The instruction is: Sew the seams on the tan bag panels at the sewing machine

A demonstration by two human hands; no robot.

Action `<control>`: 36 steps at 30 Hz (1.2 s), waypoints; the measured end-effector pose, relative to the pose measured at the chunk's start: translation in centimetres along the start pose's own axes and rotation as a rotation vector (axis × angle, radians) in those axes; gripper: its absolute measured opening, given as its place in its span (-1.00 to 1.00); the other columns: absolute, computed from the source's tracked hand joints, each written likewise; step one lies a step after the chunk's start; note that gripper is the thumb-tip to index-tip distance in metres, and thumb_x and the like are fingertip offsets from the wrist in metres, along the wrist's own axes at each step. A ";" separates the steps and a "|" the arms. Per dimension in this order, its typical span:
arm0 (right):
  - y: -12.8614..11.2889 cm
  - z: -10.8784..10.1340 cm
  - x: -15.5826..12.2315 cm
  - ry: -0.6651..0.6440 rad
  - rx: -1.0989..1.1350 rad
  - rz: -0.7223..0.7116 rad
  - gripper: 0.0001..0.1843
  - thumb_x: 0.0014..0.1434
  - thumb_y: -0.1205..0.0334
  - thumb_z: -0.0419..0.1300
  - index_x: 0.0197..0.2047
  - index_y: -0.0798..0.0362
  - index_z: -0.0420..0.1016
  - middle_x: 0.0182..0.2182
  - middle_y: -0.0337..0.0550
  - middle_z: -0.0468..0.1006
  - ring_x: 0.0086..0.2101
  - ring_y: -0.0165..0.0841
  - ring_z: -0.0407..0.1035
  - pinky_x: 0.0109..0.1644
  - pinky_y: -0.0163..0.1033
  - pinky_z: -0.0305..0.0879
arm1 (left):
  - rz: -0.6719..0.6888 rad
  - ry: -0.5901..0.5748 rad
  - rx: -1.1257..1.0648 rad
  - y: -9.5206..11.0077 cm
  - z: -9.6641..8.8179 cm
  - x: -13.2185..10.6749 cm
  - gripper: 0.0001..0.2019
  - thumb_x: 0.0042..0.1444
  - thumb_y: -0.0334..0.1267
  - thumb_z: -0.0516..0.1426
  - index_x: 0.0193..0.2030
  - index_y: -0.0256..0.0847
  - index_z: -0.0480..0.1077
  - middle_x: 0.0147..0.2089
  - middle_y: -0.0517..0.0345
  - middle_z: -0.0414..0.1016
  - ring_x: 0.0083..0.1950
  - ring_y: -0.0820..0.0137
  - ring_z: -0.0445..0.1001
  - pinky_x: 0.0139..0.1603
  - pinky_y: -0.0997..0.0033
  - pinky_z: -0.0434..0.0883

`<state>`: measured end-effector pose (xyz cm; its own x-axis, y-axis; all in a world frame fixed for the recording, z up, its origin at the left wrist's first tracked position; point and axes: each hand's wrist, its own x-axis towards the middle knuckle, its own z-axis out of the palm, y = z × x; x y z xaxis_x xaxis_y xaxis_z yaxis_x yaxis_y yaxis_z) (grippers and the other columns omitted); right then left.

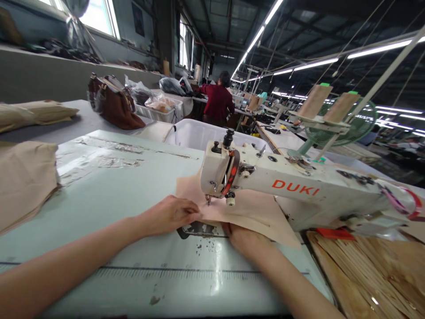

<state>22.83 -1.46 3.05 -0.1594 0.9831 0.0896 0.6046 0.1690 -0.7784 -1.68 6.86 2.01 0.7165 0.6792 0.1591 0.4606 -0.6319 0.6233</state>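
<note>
A piece of beige fabric lies under the presser foot and needle of a white sewing machine. At its left front edge, close to the needle, my left hand is closed with fingertips pinching the cloth. My right hand reaches beneath the front edge of the fabric, right of the needle. The cloth covers its fingers, so their grip is hidden. A worn metal plate shows on the table between my hands.
Folded beige fabric lies on the left. A ruler scale runs along the table front. Behind stand a white bin and brown handbag. Right are thread cones and a wooden board. A person in red works farther back.
</note>
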 end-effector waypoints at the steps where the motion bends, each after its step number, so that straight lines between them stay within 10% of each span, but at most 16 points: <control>1: -0.7 0.4 -1.5 0.012 -0.128 -0.008 -0.79 0.26 0.11 0.17 -0.21 0.02 0.58 -0.19 0.04 0.62 -0.09 -0.06 0.50 0.08 0.05 0.37 | 0.041 -0.026 -0.002 -0.1 -0.2 -0.2 -0.70 0.34 -0.04 0.09 0.04 -0.08 0.54 -0.02 0.20 0.63 -0.03 0.37 0.59 0.04 0.50 0.44; 5: -3.5 2.5 -5.3 0.016 -0.625 -0.040 -0.70 0.34 0.11 0.06 -0.26 0.03 0.58 -0.39 0.02 0.62 -0.32 -0.10 0.54 -0.14 0.01 0.46 | 0.190 -0.132 0.068 -0.9 -0.5 -1.4 -0.65 0.31 -0.01 0.14 0.16 -0.01 0.49 0.19 0.18 0.52 0.23 0.30 0.46 0.30 0.40 0.33; 10: -1.5 3.2 -3.2 0.009 -0.812 -0.009 -0.43 0.40 0.01 0.01 0.35 0.13 0.29 0.32 0.16 0.26 0.28 0.08 0.18 0.28 0.35 0.13 | 0.169 -0.137 0.255 -1.3 0.5 -2.1 -0.49 0.33 0.04 0.11 0.37 0.03 0.28 0.38 0.13 0.30 0.36 0.15 0.32 0.40 0.17 0.25; 16: 1.8 0.4 -1.0 -0.074 -0.816 0.046 -0.46 0.46 0.08 -0.09 0.41 0.09 0.18 0.37 0.02 0.15 0.36 -0.03 0.03 0.34 0.30 0.05 | 0.141 -0.125 0.313 -0.4 2.3 -0.8 -0.39 0.34 0.11 0.04 0.44 -0.06 0.15 0.45 -0.03 0.13 0.41 0.03 0.21 0.40 0.03 0.24; 21: -5.2 -6.8 -2.1 0.012 -0.903 -0.064 -0.66 0.40 0.14 0.08 -0.27 0.01 0.65 -0.26 -0.09 0.66 -0.31 -0.23 0.56 -0.19 -0.18 0.44 | 0.116 -0.101 0.303 -0.6 2.6 -1.1 -0.33 0.34 0.12 0.04 0.49 -0.02 0.01 0.50 -0.01 0.04 0.44 -0.01 0.15 0.41 -0.03 0.22; 24: -10.5 -13.3 0.4 0.532 -0.941 -0.385 -0.64 0.41 0.00 0.07 0.05 -0.02 0.58 -0.04 -0.10 0.59 -0.28 -0.33 0.52 -0.15 -0.22 0.37 | 0.121 -0.109 0.306 -0.6 2.6 -1.0 -0.32 0.33 0.13 0.05 0.50 -0.04 0.01 0.50 -0.02 0.04 0.44 -0.03 0.13 0.41 -0.06 0.21; 26: -12.4 -17.0 3.8 0.528 -1.037 -0.481 -0.49 0.41 -0.11 0.02 0.17 0.06 0.48 0.09 -0.01 0.49 -0.21 -0.33 0.49 -0.08 -0.17 0.33 | 0.135 -0.113 0.316 -0.5 2.5 -0.8 -0.35 0.34 0.12 0.05 0.48 -0.03 0.06 0.49 -0.01 0.05 0.45 -0.02 0.12 0.42 -0.05 0.20; 30: -11.8 -20.9 9.6 0.278 -1.141 -0.410 -0.43 0.39 -0.13 0.01 -0.20 0.24 0.58 -0.22 -0.07 0.56 -0.38 -0.48 0.38 -0.23 -0.27 0.21 | 0.133 -0.098 0.316 -0.4 2.6 -0.6 -0.34 0.33 0.11 0.05 0.49 -0.02 0.04 0.50 -0.02 0.02 0.47 -0.05 0.08 0.43 -0.08 0.17; 36: -5.9 -27.1 8.0 0.776 -1.298 -0.251 -0.43 0.39 0.05 -0.03 -0.59 0.16 0.36 -0.39 -0.08 0.49 -0.41 -0.51 0.26 -0.33 -0.15 0.04 | 0.113 -0.113 0.316 -1.2 3.0 -0.8 -0.32 0.33 0.14 0.05 0.50 0.03 -0.01 0.52 0.05 0.00 0.49 -0.05 0.02 0.46 -0.11 0.10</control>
<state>39.15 7.35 25.23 -0.1739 0.6441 0.7449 0.9341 -0.1317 0.3319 -1.22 5.97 -1.10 0.8175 0.5641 0.1163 0.5021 -0.7969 0.3361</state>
